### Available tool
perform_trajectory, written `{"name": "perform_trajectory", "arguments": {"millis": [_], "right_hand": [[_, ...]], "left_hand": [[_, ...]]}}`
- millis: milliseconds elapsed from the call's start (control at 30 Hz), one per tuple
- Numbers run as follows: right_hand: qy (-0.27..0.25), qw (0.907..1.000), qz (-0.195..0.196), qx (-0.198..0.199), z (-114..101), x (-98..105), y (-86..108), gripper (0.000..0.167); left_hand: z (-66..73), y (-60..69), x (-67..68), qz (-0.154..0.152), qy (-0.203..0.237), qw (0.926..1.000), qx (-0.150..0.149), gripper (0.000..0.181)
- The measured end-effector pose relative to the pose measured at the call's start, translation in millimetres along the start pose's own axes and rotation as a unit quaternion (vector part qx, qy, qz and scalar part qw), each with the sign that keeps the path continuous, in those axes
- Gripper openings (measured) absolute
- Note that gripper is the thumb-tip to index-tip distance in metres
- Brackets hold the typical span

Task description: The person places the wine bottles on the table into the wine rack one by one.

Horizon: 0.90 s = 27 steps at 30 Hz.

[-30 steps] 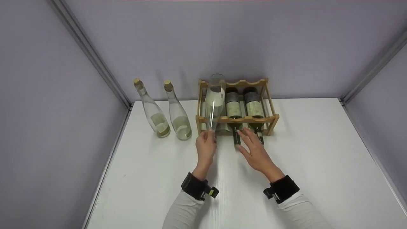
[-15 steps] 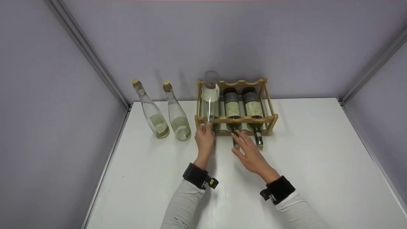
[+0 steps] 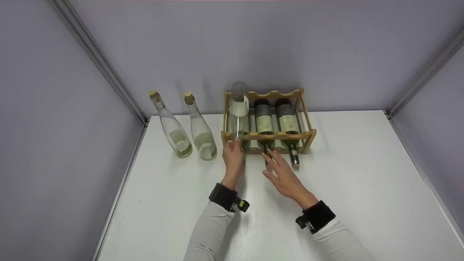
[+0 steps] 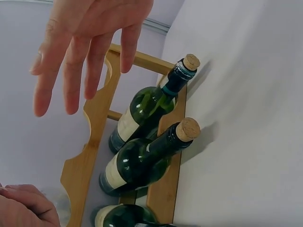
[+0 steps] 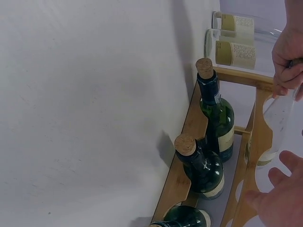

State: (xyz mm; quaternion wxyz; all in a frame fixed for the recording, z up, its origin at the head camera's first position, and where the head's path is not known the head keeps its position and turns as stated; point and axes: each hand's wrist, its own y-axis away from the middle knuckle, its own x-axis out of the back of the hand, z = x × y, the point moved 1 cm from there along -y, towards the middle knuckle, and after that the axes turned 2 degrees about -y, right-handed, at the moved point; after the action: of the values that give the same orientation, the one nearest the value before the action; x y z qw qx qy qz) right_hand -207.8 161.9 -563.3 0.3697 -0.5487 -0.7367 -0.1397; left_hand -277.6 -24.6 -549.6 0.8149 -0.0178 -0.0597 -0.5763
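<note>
Fingers (image 4: 73, 85) of the right hand (image 3: 288, 183) reach out, spread and holding nothing, above the neck of the middle dark bottle (image 3: 264, 125). The left hand (image 3: 233, 159) pinches a clear bottle (image 3: 239, 108) by its neck, bottom pointing away, over the left slot of the wooden rack (image 3: 304, 135); two corked bottles (image 3: 204, 141) stand left of that.
</note>
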Motion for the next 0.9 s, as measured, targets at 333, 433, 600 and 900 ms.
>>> {"name": "perform_trajectory", "arguments": {"millis": [333, 433, 600, 900], "right_hand": [[-0.005, 0.9999, -0.008, 0.004, 0, -3, 0.9, 0.056], [-0.005, 0.9999, -0.008, 0.005, 0, -4, 0.7, 0.056], [-0.013, 0.9998, -0.012, 0.0, 0, -3, 1.5, 0.056], [-0.009, 0.9999, -0.013, -0.003, 2, -3, 2.7, 0.056]], "left_hand": [[-11.3, -6.2, 1.9, -0.016, -0.011, 0.9975, 0.068, 0.042], [-11.0, -6.1, 2.1, -0.022, -0.007, 0.9971, 0.073, 0.039], [-10.3, -6.1, -0.2, -0.039, 0.022, 0.997, 0.064, 0.031], [-11.7, -3.8, -1.4, -0.051, 0.022, 0.9968, 0.059, 0.028]]}}
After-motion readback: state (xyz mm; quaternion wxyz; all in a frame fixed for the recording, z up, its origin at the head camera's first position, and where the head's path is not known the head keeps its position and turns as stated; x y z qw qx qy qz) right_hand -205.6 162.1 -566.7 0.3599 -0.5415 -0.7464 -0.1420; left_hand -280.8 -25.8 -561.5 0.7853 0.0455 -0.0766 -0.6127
